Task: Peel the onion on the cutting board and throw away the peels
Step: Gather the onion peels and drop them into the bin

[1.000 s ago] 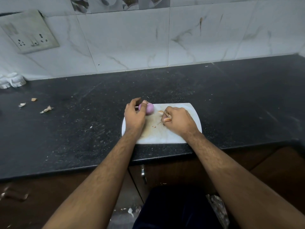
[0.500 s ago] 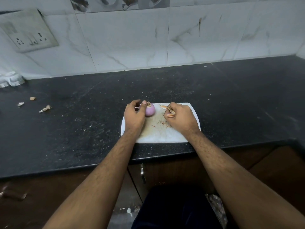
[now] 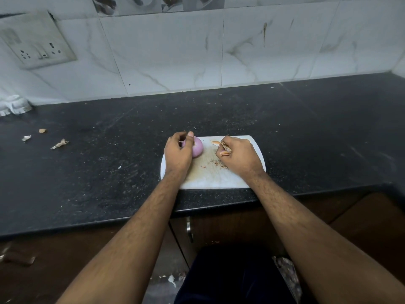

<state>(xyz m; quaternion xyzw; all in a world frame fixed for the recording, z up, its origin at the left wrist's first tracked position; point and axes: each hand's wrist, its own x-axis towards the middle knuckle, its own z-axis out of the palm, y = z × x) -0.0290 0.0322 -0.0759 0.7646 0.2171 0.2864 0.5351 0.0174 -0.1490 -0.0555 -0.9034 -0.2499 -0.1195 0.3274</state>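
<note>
right hand (image 3: 238, 157) shifted slightly, gathers peels (image 3: 225, 149) | left hand (image 3: 178, 151) holds peeled red onion (image 3: 196, 147) | crumbs left on cutting board (image 3: 203, 178), disposal pending

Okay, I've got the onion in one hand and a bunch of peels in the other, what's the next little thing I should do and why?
Probably sweep up the crumbs on the cutting board with your right hand, which already holds the peels. The onion in your left hand looks bare and purple, so only the disposal seems left.

Dim, cool, even light, soft shadows, wide-angle bending at the edges, slight blur low down.
</note>
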